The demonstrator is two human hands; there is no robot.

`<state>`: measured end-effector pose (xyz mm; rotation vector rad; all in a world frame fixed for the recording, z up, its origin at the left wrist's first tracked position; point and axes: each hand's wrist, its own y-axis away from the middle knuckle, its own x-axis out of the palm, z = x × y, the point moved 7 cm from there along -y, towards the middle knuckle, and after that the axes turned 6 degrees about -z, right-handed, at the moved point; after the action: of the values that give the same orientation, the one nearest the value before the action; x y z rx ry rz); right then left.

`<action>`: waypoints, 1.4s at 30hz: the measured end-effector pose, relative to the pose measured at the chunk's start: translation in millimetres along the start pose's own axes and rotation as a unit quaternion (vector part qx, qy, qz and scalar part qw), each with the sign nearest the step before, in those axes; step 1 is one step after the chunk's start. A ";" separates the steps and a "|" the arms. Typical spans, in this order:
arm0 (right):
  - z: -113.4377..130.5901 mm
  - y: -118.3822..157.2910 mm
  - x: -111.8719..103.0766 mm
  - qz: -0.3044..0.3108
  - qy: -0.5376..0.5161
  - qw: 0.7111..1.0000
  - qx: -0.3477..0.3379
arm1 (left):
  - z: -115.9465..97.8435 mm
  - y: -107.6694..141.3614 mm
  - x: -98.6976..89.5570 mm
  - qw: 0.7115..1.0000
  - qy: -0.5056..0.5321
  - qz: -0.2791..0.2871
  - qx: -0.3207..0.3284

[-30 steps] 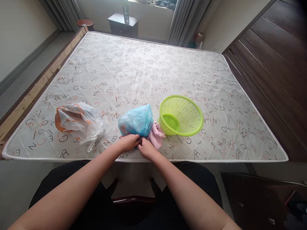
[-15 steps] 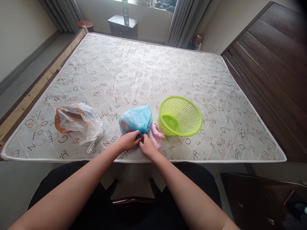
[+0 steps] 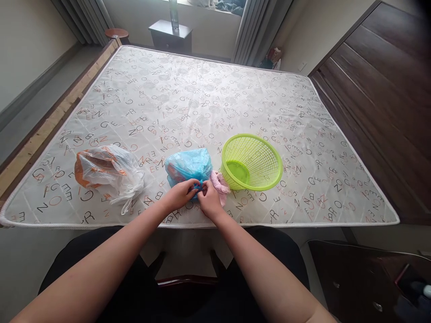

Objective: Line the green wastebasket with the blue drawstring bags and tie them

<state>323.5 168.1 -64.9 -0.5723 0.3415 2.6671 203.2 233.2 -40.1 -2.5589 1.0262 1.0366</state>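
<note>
A blue plastic bag (image 3: 188, 163) lies near the front edge of the mattress, with something reddish showing through it. My left hand (image 3: 183, 194) pinches the gathered neck of this bag from the left. From the right, my right hand (image 3: 209, 199) pinches the same gathered part, fingertips close to the other hand's. A pink towel (image 3: 220, 184) lies just right of the bag, partly behind my right hand. Beside the towel, a lime-green plastic basket (image 3: 252, 161) is tipped toward me, and its green base shows inside.
The letter-printed mattress (image 3: 202, 107) carries everything. At left lies a white plastic bag (image 3: 111, 172) with an orange thing in it. A dark wooden headboard (image 3: 373, 107) rises at right; a nightstand (image 3: 171, 33) with a glass bottle (image 3: 174, 15) stands beyond the far edge.
Both hands have lifted slightly at the bag's neck, still pinching it. The blue bag has shifted and its top looks flatter. The view has moved a little; the basket and white bag stay put.
</note>
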 end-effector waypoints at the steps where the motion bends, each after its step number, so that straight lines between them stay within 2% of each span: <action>1: 1.0 -0.2 -2.2 -0.009 -0.005 1.000 0.002 | 0.1 0.2 -0.1 1.000 -0.009 0.004 -0.003; 7: 5.6 0.9 -7.7 -0.033 -0.034 0.999 0.010 | 1.4 0.1 -1.7 0.999 -0.040 0.024 -0.020; 12: 9.5 -2.6 -12.3 -0.047 -0.064 0.997 -0.009 | -0.9 -0.5 -7.0 0.999 -0.013 0.024 -0.017; 18: 5.9 -5.0 -7.8 -0.007 -0.112 0.994 -0.008 | 2.3 -2.3 -11.3 0.999 -0.020 -0.004 -0.024; 23: 3.7 -3.5 -4.6 0.006 -0.136 0.991 -0.003 | 3.8 -4.8 -12.4 0.999 -0.001 0.009 -0.046; 26: 8.0 -2.9 -7.0 -0.001 -0.124 0.992 -0.011 | 7.1 -5.8 -10.1 0.998 0.025 0.009 -0.061; 30: 13.8 -2.7 -9.1 -0.005 -0.100 0.995 -0.027 | 12.8 -6.6 -9.0 0.994 0.085 -0.033 -0.065; 36: 13.6 -1.7 -7.0 -0.001 -0.101 0.995 -0.023 | 11.8 -4.3 -2.6 0.985 0.143 0.018 -0.092; 42: 12.8 0.7 -4.0 0.013 -0.082 0.996 -0.035 | 5.9 -6.8 -6.7 0.993 0.102 0.012 -0.062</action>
<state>322.1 170.2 -51.7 -0.3672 0.2092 2.7370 201.1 244.2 -40.4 -2.8068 1.0755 0.8841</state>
